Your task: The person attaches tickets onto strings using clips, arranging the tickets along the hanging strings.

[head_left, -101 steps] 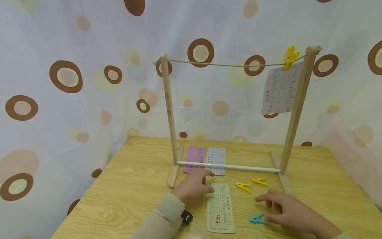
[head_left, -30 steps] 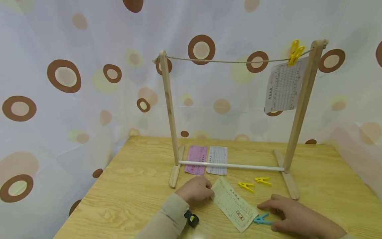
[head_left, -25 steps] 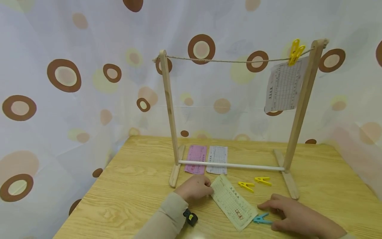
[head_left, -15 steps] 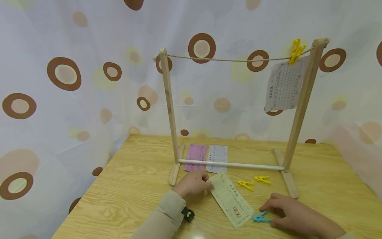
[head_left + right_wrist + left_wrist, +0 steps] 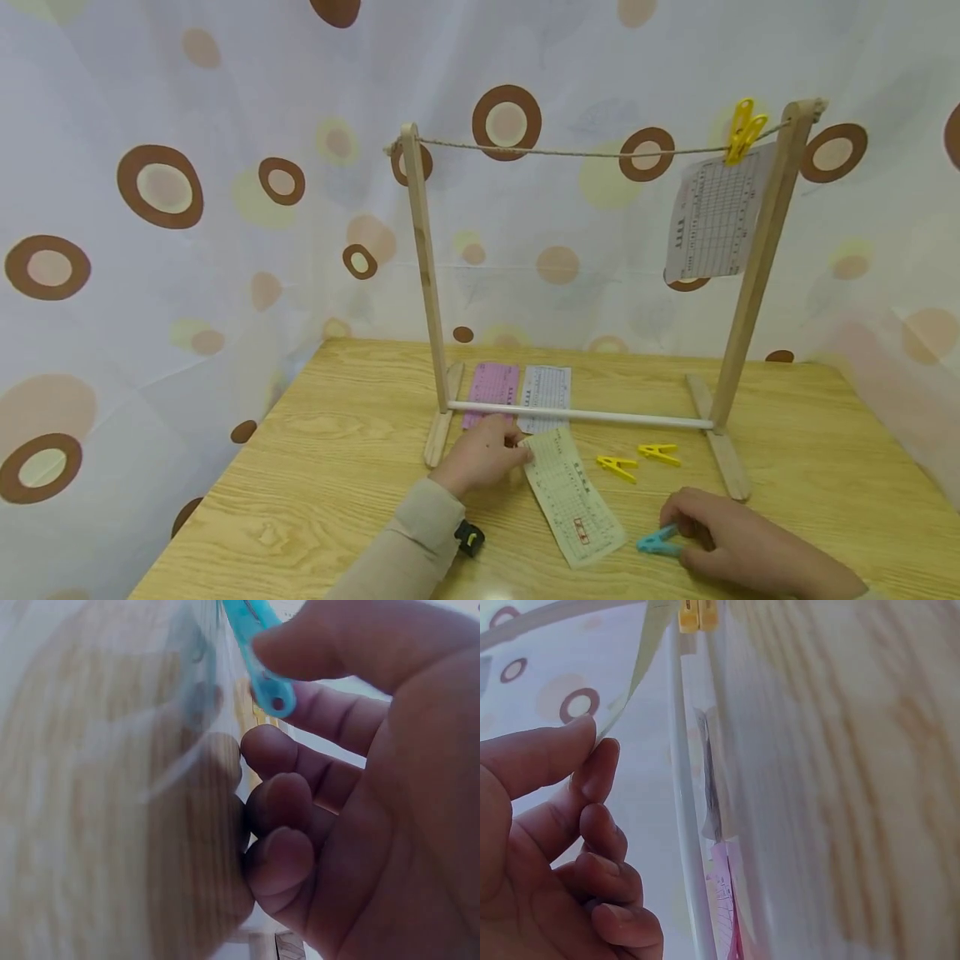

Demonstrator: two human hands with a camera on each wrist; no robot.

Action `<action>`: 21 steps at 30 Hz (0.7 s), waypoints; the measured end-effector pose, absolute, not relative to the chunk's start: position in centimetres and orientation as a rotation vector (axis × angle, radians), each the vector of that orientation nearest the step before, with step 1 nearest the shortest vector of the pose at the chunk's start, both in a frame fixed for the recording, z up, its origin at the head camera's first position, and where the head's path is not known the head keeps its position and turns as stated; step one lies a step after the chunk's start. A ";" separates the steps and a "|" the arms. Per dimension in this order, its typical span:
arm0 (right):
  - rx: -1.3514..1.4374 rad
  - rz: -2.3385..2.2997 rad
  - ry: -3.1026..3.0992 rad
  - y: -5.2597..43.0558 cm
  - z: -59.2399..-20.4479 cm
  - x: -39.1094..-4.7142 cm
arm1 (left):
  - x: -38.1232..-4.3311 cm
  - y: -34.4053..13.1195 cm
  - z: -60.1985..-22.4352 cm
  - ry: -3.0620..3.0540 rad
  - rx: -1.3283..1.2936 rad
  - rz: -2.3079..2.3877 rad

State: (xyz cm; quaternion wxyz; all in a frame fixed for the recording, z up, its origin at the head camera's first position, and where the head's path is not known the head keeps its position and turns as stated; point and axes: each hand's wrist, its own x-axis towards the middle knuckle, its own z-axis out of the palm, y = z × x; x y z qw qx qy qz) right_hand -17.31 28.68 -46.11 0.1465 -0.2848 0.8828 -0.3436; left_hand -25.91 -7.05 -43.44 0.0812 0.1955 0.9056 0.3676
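Observation:
A pale yellow printed paper slip (image 5: pixel 570 500) with a red stamp slants across the front of the table. My left hand (image 5: pixel 486 450) pinches its upper left corner; in the left wrist view the slip's edge (image 5: pixel 634 682) rises from between thumb and forefinger, the other fingers curled below. My right hand (image 5: pixel 731 533) pinches a light blue clothespin (image 5: pixel 657 542) at its handle end, just right of the slip. The right wrist view shows the thumb on one side of the clothespin handle (image 5: pixel 271 682) and the forefinger behind it.
A wooden frame (image 5: pixel 425 267) carries a string (image 5: pixel 547 152), where a yellow clothespin (image 5: pixel 741 133) holds a printed slip (image 5: pixel 712 221). Pink (image 5: pixel 495 387) and white slips (image 5: pixel 547 387) lie under the white bar (image 5: pixel 622 417). Two yellow clothespins (image 5: pixel 617 467) lie before it.
My left hand first reached for the slip, then pinched its corner; the slip turned askew and lately shifted up and left. My right hand's fingers closed from hovering beside the blue clothespin to pinching it.

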 end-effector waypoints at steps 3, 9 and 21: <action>-0.777 -1.030 2.509 28.6 -46.0 -17.1 | -26.0 -7.0 -43.2 2.720 0.603 1.102; -0.722 -1.079 2.456 28.6 -45.7 -16.9 | -26.0 -6.8 -43.0 2.758 0.686 1.089; -0.803 -1.154 2.512 28.7 -46.0 -17.3 | -25.6 -6.3 -43.0 2.795 0.687 1.075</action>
